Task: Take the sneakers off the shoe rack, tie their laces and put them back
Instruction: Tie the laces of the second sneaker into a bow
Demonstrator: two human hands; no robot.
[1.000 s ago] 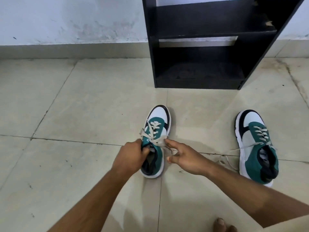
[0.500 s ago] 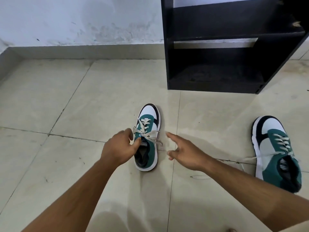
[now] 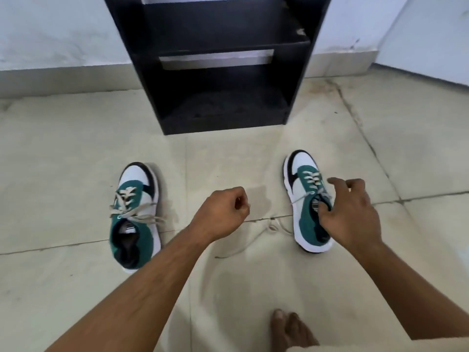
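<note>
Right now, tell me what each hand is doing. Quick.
Left hand: closed in a loose fist, holding nothing visible.
Right hand: open, fingers spread on the right sneaker, not gripping.

I am finding no readable text; the small striped tags on the left sneaker's tongue [image 3: 130, 227] and the right sneaker's tongue [image 3: 315, 206] are showing too blurred to read.

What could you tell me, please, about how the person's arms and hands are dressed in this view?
Both forearms are bare up to the frame edge, and the left hand and right hand wear no gloves, rings, watch or bands that I can see. A strip of pale cream fabric shows at the bottom right, possibly clothing.
</note>
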